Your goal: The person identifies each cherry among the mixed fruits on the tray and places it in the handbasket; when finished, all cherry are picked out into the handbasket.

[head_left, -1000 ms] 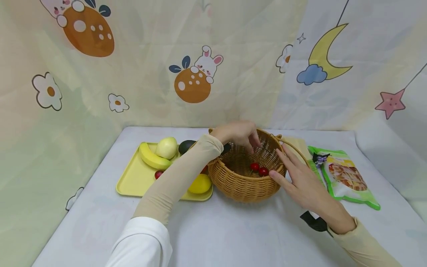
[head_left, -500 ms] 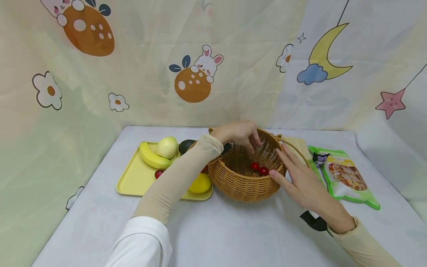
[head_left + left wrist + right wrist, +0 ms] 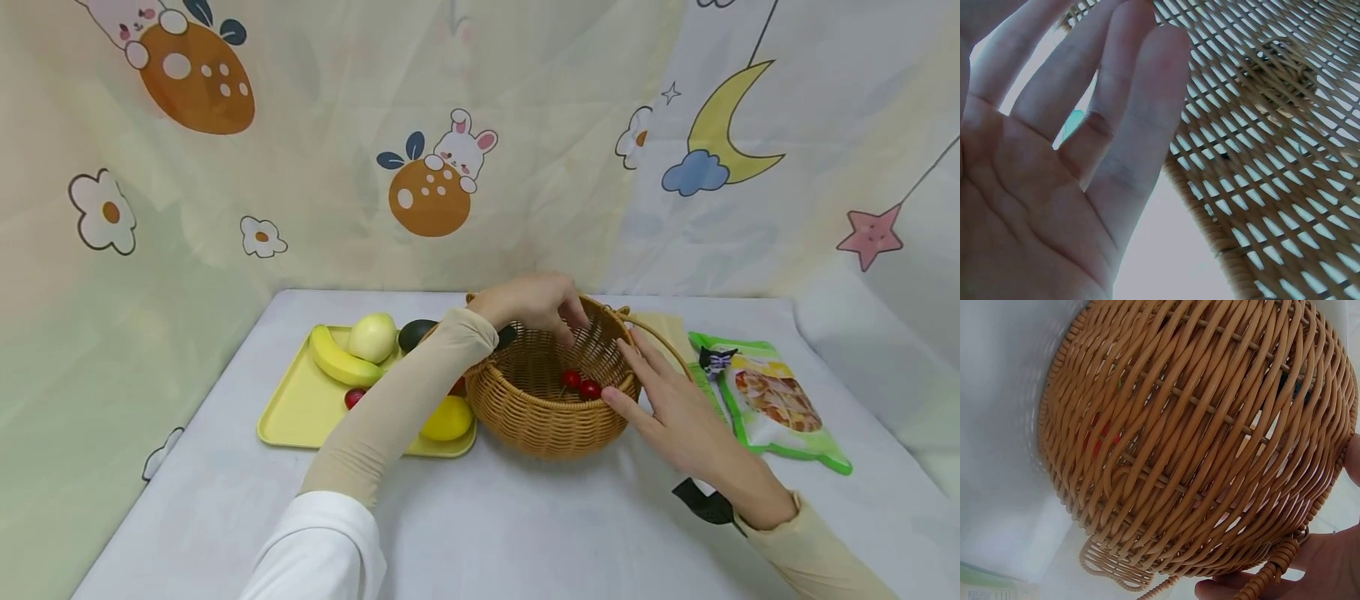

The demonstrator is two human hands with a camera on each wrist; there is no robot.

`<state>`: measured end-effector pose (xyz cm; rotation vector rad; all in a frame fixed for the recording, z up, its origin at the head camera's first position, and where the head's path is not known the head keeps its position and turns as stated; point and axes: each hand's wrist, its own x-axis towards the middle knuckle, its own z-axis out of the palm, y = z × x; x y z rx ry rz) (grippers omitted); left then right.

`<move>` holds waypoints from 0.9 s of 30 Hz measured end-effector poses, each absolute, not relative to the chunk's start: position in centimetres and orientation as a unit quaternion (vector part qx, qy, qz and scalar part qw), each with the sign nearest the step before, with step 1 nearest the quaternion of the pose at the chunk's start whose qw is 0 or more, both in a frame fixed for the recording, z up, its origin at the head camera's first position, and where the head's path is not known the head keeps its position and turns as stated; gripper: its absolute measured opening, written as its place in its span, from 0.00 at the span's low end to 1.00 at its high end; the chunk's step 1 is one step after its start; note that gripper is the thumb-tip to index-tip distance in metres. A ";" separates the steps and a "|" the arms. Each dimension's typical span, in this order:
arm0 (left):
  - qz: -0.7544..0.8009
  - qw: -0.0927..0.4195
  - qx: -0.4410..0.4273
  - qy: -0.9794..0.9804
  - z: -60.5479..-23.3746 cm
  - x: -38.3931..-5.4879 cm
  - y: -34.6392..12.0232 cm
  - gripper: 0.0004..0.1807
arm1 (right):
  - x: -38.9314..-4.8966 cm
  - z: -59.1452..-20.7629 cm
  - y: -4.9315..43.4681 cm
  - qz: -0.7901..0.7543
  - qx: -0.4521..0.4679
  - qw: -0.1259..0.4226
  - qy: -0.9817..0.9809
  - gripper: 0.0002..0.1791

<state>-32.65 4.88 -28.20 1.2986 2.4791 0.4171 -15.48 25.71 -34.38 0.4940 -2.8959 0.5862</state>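
A brown wicker basket [image 3: 551,425] stands mid-table, with two red cherries [image 3: 581,385] inside. My left hand [image 3: 536,302] reaches over its left side, fingers hanging loosely above the opening and holding nothing. The left wrist view shows the palm and loosely extended fingers [image 3: 1160,81] beside the woven wall. My right hand [image 3: 678,417] rests against the right side of the basket, its thumb at the near rim and its fingers spread along the side near the handle [image 3: 663,333]. In the right wrist view, the right hand [image 3: 1329,569] is partly cut off beside the wicker.
At left lies a yellow tray [image 3: 296,417] with a banana [image 3: 341,360], a pale round fruit [image 3: 372,337], a dark avocado [image 3: 415,335] and a lemon [image 3: 447,419]; my left arm covers part of it. A green food packet [image 3: 780,404] lies at right.
The head view has shifted slightly. Both hands, the basket and the cherries keep their places relative to one another.
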 end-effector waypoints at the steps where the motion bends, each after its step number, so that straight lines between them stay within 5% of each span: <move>1: 0.157 0.155 0.455 0.863 -28.2 -32.7 4.8 0.20 | -15.5 -34.4 25.7 0.196 0.165 0.073 -0.964 0.42; 8: 0.285 0.123 0.456 0.834 -26.4 -32.1 3.7 0.21 | -15.4 -34.4 25.8 0.199 0.171 0.082 -0.961 0.41; 14: 0.357 0.036 0.444 0.821 -24.4 -30.4 1.5 0.21 | -15.6 -34.5 25.7 0.201 0.171 0.085 -0.961 0.41; 27: 0.308 -0.054 0.382 0.869 -26.1 -27.2 -8.7 0.20 | -15.5 -34.4 25.7 0.199 0.175 0.085 -0.961 0.42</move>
